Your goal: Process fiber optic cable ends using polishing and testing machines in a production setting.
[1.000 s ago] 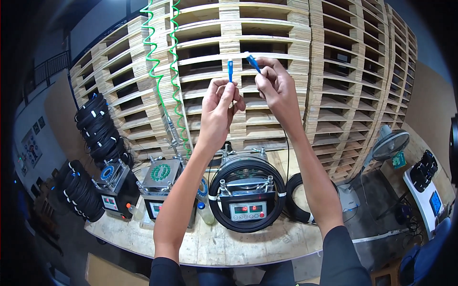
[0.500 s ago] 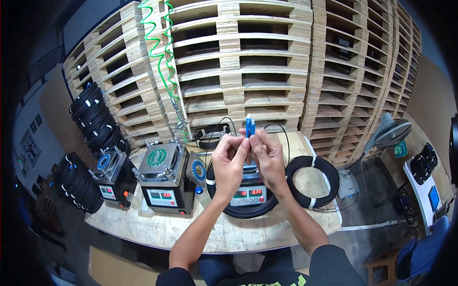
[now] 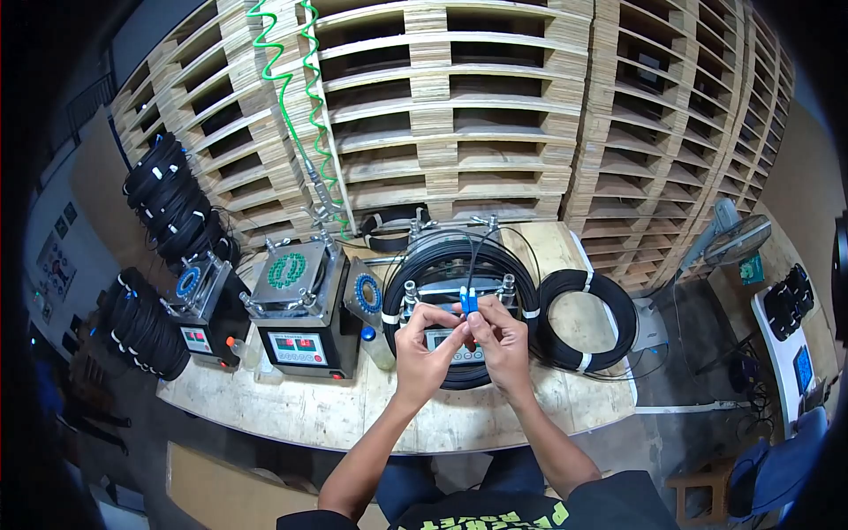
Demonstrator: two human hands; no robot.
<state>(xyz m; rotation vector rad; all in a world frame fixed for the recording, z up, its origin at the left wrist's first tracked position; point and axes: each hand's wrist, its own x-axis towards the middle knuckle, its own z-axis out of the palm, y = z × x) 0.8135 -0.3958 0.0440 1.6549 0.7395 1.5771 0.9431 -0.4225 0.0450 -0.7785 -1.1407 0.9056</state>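
Note:
Over the middle machine, my two hands meet at a pair of blue fibre-optic connectors (image 3: pixel 467 301) standing upright side by side. Thumb and fingertips of my right hand (image 3: pixel 501 346) are pinched on their lower part. My left hand (image 3: pixel 420 353) is also closed in a pinch, its fingertips touching my right fingers beneath the connectors; what lies between them is hidden. A thin black cable (image 3: pixel 475 252) shows just above the connectors. A big black cable coil (image 3: pixel 523 269) with white ties loops around the middle polishing machine (image 3: pixel 508 284), whose display is partly covered by my hands.
To the left stand two more polishing machines (image 3: pixel 305 305) (image 3: pixel 201 305), a round blue connector holder (image 3: pixel 367 293) and a blue-capped bottle (image 3: pixel 378 347). Another cable coil (image 3: pixel 629 318) lies right. Stacked pallets (image 3: pixel 442 106) rise behind the wooden table (image 3: pixel 309 415); green air hoses (image 3: pixel 281 75) hang there.
My hands have come down and nearer with the blue connectors, uncovering more of the machine and coil behind. The view has shifted slightly. Both hands stay pinched together.

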